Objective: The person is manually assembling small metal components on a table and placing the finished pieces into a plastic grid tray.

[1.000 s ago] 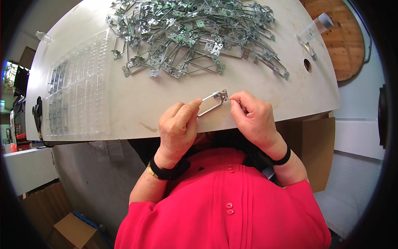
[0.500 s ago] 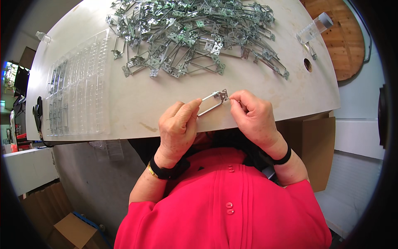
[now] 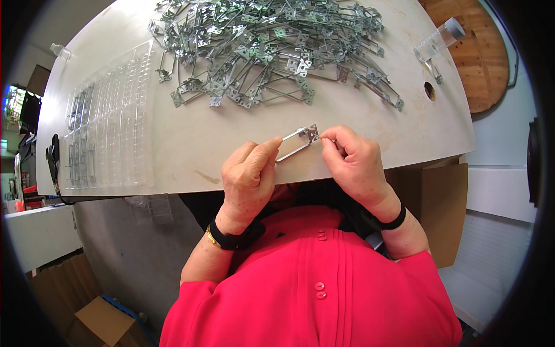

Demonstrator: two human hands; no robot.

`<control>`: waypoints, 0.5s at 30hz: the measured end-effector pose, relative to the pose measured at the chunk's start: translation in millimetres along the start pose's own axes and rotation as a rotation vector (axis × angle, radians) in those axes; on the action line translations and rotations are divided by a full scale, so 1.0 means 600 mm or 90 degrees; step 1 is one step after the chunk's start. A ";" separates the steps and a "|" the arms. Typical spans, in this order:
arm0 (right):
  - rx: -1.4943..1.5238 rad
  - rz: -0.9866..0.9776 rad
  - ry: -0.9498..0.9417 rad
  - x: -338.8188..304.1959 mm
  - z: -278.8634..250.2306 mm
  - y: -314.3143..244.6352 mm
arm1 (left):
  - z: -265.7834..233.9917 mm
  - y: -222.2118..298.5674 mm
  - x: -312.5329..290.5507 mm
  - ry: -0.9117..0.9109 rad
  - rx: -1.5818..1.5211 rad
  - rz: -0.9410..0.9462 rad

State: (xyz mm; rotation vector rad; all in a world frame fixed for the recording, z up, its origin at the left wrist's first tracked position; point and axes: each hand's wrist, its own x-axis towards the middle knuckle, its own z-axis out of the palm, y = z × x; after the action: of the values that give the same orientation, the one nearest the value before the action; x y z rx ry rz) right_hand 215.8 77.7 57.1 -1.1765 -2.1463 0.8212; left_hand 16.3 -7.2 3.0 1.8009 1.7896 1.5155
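Barely anything had shifted: by the near edge of the worktop point(image 3: 191, 144), the left hand point(image 3: 248, 176) pinched a metal bracket point(image 3: 293, 152); the right hand point(image 3: 355, 159) stayed closed at its plate point(image 3: 313, 133), grip unclear, work seemingly unfinished

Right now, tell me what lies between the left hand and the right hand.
A metal bracket, pinched in the left hand, extends toward the right hand; the head view shows it.

A workshop, by its heaped metal parts point(image 3: 260, 49), clear slotted tray point(image 3: 122, 124) and cardboard boxes point(image 3: 444, 214)
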 end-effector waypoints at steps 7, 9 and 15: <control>-0.002 0.003 0.010 -0.001 -0.002 0.000 | -0.001 0.000 0.000 -0.009 -0.001 0.001; 0.005 -0.004 0.005 -0.002 0.002 0.006 | 0.000 0.002 0.000 -0.009 0.006 -0.003; 0.012 0.006 0.008 -0.007 -0.009 -0.004 | 0.001 -0.001 0.000 0.001 0.002 0.001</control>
State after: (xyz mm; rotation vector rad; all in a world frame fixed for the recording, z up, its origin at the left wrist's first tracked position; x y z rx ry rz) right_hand 220.4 74.1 61.9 -1.1787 -2.1204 0.8351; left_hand 16.4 -6.9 2.3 1.8038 1.7930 1.5165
